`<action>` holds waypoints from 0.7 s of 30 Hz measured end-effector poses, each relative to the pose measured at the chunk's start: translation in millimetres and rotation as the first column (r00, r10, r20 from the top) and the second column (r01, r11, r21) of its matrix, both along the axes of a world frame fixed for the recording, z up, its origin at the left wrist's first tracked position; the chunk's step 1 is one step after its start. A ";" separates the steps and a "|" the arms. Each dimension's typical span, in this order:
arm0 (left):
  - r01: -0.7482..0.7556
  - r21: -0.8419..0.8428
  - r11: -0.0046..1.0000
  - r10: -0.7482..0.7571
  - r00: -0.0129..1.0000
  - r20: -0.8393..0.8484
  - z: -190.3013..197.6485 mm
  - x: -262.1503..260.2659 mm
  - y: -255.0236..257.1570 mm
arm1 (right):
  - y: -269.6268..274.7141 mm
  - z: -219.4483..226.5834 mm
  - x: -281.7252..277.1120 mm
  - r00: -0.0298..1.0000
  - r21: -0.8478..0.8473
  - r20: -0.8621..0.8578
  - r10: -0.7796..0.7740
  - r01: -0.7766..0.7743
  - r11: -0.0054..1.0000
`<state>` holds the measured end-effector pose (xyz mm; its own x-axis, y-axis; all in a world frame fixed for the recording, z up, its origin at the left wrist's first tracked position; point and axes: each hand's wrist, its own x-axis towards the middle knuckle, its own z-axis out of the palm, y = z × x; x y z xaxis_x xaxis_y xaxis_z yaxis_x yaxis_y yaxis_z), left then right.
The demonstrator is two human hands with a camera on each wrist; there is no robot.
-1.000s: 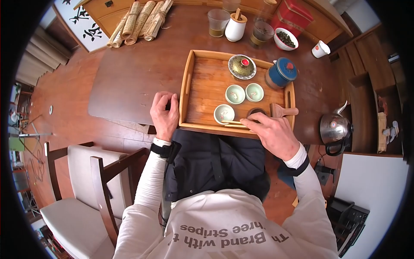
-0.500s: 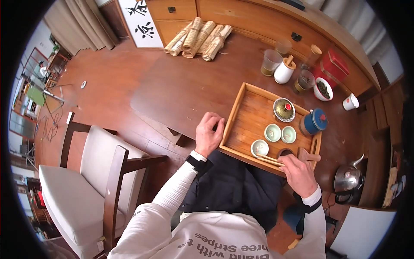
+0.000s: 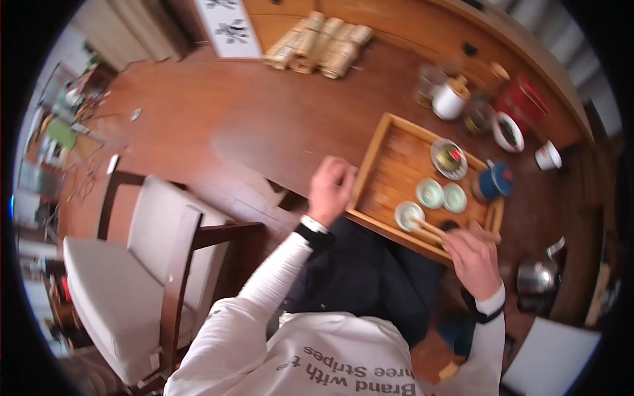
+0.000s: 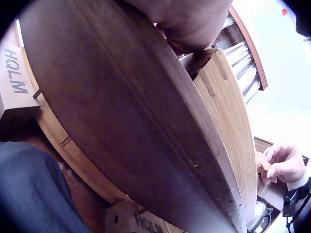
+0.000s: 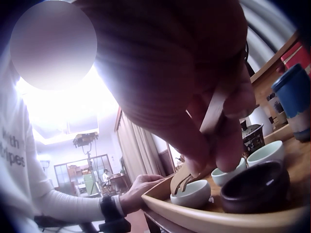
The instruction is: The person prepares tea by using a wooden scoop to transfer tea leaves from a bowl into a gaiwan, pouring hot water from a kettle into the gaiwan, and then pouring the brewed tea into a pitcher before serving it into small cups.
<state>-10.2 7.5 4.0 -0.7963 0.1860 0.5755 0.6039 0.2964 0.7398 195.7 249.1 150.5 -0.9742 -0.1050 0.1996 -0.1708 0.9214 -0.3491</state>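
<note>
In the head view, my right hand (image 3: pixel 472 257) pinches light wooden tongs (image 3: pixel 428 228) above the near edge of a wooden tray (image 3: pixel 403 150). Their tips reach the rim of the nearest pale green cup (image 3: pixel 407 214); the right wrist view has them right at that cup (image 5: pixel 191 196). Two more green cups (image 3: pixel 430 193) (image 3: pixel 454 198) stand behind it. Beside the tongs is a dark cup (image 5: pixel 255 188), mostly covered by my hand in the head view. My left hand (image 3: pixel 330 190) rests at the table edge by the tray's left corner, fingers loosely bent.
On the tray are a lidded bowl (image 3: pixel 449 160), a blue lidded pot (image 3: pixel 495 181) and a flat wooden piece (image 3: pixel 485 232). Beyond stand a white jar (image 3: pixel 451 99), a bowl of leaves (image 3: pixel 508 132) and a red box (image 3: pixel 525 102). A kettle (image 3: pixel 536 276) is at the right, scrolls (image 3: pixel 317 45) at the back.
The head view has swung left, so the tray sits further right and tilted. The tongs' tips have risen from beside the nearest cup to its rim. My left hand stays by the tray corner.
</note>
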 end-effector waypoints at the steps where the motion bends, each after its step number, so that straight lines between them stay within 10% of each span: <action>1: -0.004 0.007 1.000 0.004 1.000 0.018 2.5 1.4 1.6 | 3.8 6.6 -0.6 0.999 0.073 -0.033 0.026 -0.024 0.997; 21: -0.032 -0.064 0.997 0.035 0.998 0.059 5.1 2.9 6.1 | 48.4 -16.9 -25.7 0.999 0.310 0.048 -0.003 -0.012 0.951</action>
<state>-7.3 13.6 9.1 -0.8356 0.1931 0.5142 0.5477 0.3631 0.7538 170.0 297.4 133.5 -0.9812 -0.1585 0.1100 -0.1651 0.9848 -0.0544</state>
